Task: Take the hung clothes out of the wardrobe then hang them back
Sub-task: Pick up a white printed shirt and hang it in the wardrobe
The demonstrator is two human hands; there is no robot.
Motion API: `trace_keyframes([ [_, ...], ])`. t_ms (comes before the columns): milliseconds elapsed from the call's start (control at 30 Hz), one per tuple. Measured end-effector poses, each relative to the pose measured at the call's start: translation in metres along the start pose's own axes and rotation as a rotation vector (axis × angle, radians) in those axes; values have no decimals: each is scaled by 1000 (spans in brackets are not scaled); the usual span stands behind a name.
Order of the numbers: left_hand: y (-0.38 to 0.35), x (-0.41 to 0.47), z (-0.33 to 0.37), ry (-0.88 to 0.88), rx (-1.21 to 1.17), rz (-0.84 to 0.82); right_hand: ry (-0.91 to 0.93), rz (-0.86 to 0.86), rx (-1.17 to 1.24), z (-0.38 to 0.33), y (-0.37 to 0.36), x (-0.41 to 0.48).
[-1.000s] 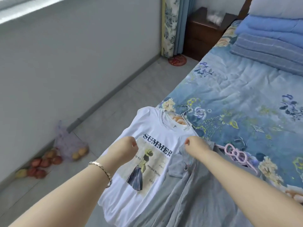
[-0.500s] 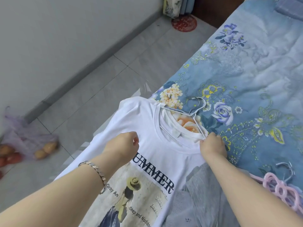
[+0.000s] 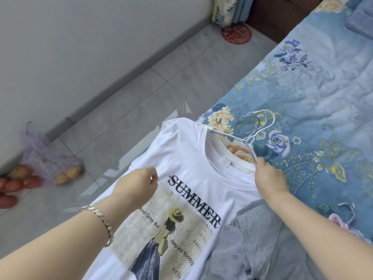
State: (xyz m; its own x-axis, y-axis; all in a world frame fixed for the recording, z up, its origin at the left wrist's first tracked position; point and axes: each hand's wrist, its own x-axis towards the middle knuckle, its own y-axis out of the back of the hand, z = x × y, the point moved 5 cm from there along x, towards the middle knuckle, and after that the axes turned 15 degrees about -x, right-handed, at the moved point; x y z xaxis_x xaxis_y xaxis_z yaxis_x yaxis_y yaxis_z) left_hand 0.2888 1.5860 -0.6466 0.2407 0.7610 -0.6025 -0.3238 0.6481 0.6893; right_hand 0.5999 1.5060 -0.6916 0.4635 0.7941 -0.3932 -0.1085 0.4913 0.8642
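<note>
Right hand (image 3: pixel 269 178) nearer hanger (image 3: pixel 249 138); bagged fruit (image 3: pixel 70 172)

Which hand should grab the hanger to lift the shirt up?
Probably the right hand. Its fingers pinch the hanger wire at the collar, near the hook. The left hand grips the shirt fabric farther away, on the shoulder side.
</note>
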Motion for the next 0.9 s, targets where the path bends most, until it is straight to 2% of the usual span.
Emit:
trace_keyframes([
  [100, 12, -18, -10, 7, 2, 23, -63, 7, 203, -2, 23, -11],
  [167, 18, -26, -15, 6, -8, 46, -12, 31, 339, -12, 39, -15],
  [300, 25, -30, -18, 5, -49, 89, 153, 209, 688, -38, 68, -21],
  [367, 28, -31, -20, 10, -67, 120, 198, 264, 768, -46, 73, -23],
  [533, 35, -57, -24, -19, -45, 213, 376, 616, 662, -65, 105, -58],
  [633, 53, -85, -18, -112, -91, 374, 553, 906, 466, -78, 137, -102],
  [700, 72, -110, -8, -210, -142, 508, 642, 1038, 327, -80, 157, -131],
  [800, 92, -140, -6, -302, -106, 619, 728, 1057, 252, -79, 171, -170],
  [833, 98, -153, -7, -295, -96, 586, 750, 1039, 277, -78, 175, -187],
  [900, 95, -158, -11, -244, -93, 372, 795, 973, 350, -76, 171, -199],
])
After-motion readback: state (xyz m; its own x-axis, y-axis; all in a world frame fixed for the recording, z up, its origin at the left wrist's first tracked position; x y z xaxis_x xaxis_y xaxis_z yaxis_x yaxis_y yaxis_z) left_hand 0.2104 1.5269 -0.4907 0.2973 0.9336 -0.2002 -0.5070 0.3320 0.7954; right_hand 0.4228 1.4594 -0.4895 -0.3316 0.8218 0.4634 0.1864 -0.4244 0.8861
